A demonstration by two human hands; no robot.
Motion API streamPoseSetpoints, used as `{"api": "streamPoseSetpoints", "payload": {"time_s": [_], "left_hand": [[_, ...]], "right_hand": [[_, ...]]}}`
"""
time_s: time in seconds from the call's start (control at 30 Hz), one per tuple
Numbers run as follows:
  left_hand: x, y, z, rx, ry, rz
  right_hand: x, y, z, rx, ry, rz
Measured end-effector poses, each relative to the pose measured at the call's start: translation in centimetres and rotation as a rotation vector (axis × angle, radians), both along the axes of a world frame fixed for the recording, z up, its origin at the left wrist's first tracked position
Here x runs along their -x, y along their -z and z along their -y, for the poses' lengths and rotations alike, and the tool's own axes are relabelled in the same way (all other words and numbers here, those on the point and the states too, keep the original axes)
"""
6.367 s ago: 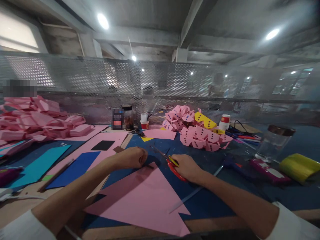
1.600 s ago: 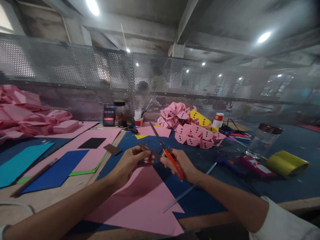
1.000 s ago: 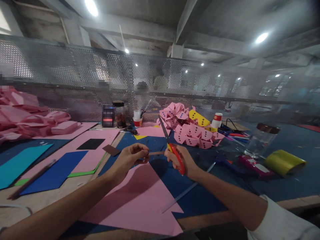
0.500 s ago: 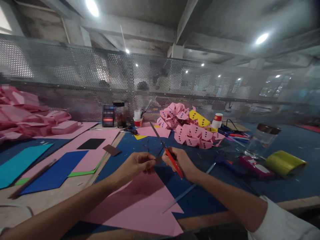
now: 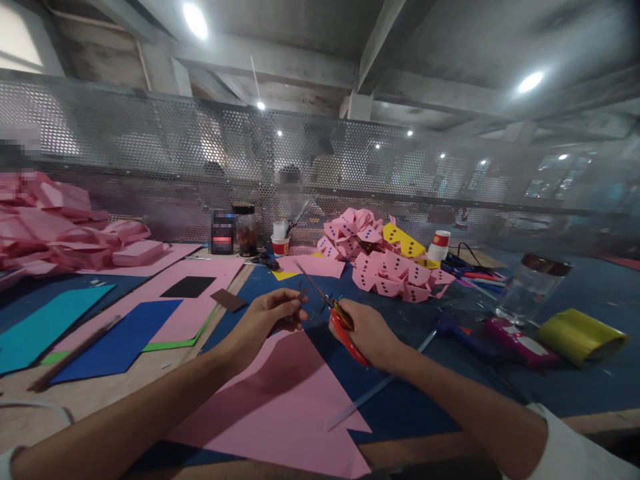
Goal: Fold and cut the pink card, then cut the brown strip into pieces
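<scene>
My right hand [image 5: 367, 330] is wrapped around red-handled scissors [image 5: 347, 341], whose blades point up and to the left. My left hand [image 5: 281, 312] is closed in a pinch on a small dark brown piece [image 5: 303, 293], thin like card or foam, just left of the blades. A gap separates the piece from the scissors. Below both hands lies a large pink sheet [image 5: 280, 400] with a notched right edge. Small dark scraps [image 5: 323, 303] lie on the blue mat behind the blades.
Pink dotted paper pieces [image 5: 385, 267] are heaped behind my hands. Blue [image 5: 120, 337] and teal [image 5: 55, 327] sheets lie left, near a pink pile [image 5: 65, 220]. A clear jar [image 5: 530, 290], a yellow roll [image 5: 583, 337] and a glue gun [image 5: 460, 333] stand or lie right.
My left hand has drawn slightly left and up with the brown piece, apart from the scissors. The scissors have turned a little, with their handles spread wider. The view has shifted slightly.
</scene>
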State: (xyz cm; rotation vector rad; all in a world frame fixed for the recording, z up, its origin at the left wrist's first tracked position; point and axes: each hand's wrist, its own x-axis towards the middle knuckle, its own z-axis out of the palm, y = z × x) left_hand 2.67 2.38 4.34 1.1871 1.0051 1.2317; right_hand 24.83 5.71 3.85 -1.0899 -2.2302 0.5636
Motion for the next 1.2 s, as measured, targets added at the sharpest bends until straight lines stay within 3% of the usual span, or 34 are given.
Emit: {"api": "streamPoseSetpoints", "payload": {"time_s": [0.13,0.33,0.53,0.7,0.93,1.2], "left_hand": [[0.2,-0.1,-0.1,0.012,-0.058,0.037],[0.3,-0.3,-0.1,0.016,-0.059,0.078],[0.0,-0.3,0.1,0.033,-0.069,0.043],[-0.2,-0.1,0.3,-0.012,-0.005,-0.015],[-0.3,-0.3,0.4,0.013,-0.012,-0.065],[-1.4,0.4,1.2,0.055,0.139,-0.217]], "right_hand": [[-0.1,0.0,0.0,-0.084,0.041,0.117],[-0.1,0.2,-0.2,-0.07,0.06,0.131],[-0.1,0.4,-0.5,0.065,-0.002,-0.055],[0.1,-0.1,-0.3,0.214,-0.068,-0.24],[0.3,-0.3,0.0,0.29,-0.124,-0.325],[0.5,-1.3,0.5,0.387,-0.212,-0.417]]}}
